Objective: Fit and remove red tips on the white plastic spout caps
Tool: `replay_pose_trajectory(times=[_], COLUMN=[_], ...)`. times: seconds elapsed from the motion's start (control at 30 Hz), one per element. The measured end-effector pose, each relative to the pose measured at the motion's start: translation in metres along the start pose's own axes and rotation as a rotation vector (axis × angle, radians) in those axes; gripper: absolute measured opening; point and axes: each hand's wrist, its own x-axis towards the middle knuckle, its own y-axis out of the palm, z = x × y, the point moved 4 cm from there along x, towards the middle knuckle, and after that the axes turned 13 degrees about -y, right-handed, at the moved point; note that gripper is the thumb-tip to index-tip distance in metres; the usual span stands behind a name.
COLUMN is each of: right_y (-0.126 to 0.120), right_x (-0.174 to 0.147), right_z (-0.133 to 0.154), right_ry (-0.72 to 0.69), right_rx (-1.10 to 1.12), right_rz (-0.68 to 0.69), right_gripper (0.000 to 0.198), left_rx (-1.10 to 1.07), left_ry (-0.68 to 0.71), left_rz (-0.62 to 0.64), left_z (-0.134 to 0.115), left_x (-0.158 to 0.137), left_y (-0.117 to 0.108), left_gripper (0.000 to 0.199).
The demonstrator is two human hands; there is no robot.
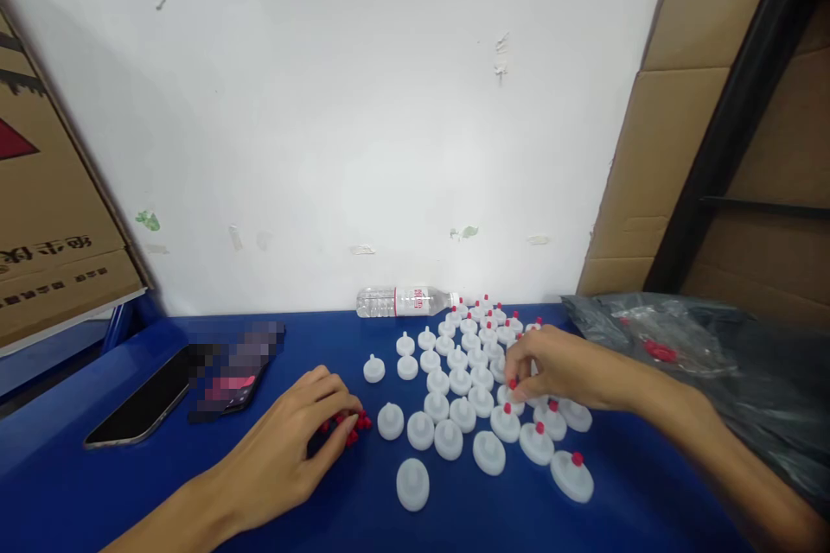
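My left hand (295,436) rests on the blue tabletop with its fingers curled and its thumb and fingertips closed in on a small pile of red tip caps (354,430). Many white round nozzle lids (449,439) stand spout-up in loose rows to the right. My right hand (551,363) reaches in among them from the right, fingers pinched at a red cap (513,384) on the spout of one lid. Red caps top several lids on the right and at the back, such as the near lid (571,479). Lids toward the left and middle have bare spouts.
A clear plastic bottle (408,301) lies against the white wall. Two phones (146,397) (243,367) lie at the left. A grey plastic bag (719,389) and a clear bag with red pieces (674,341) sit at the right. Cardboard (648,164) leans behind them.
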Motion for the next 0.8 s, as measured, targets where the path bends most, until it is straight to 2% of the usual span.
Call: replay_pose_trajectory(times=[0.13,0.3,0.4,0.5,0.57,0.63,0.73,0.8], right_y=[-0.007,-0.019,-0.015,0.004,0.023,0.042,0.066,0.074], right_x=[0.0,0.002,0.006,0.009,0.012,0.012,0.013,0.013], right_z=[0.009,0.032,0.051,0.081,0.103,0.127,0.154,0.163], right_ry=[-0.015,-0.099,-0.249,-0.518,-0.65,-0.79,-0.891,-0.91], right_rx=[-0.056,-0.113,-0.192,-0.323,-0.398,-0.524,-0.619,-0.627], right_rz=[-0.077,-0.352,-0.501,-0.581,-0.58,-0.634,-0.727,-0.777], right_gripper=[0.014,0.016,0.013,0.015,0.016,0.018,0.02,0.018], left_rx=[-0.011,-0.054,-0.078,-0.082,-0.074,-0.059,-0.026,-0.015], left_ry=[0.013,0.045,0.089,0.131,0.151,0.162,0.191,0.208], left_rz=[-0.025,-0.072,-0.122,-0.171,-0.176,-0.167,-0.145,-0.147], left_z=[0.0,-0.003,-0.008,-0.013,-0.015,-0.016,-0.019,-0.02], left_x=[0.001,-0.002,-0.006,-0.012,-0.016,-0.019,-0.025,-0.028], left_y=[-0.003,-0.007,-0.009,-0.008,-0.005,-0.001,0.004,0.005], left_gripper=[0.029,0.03,0.027,0.023,0.02,0.015,0.01,0.01])
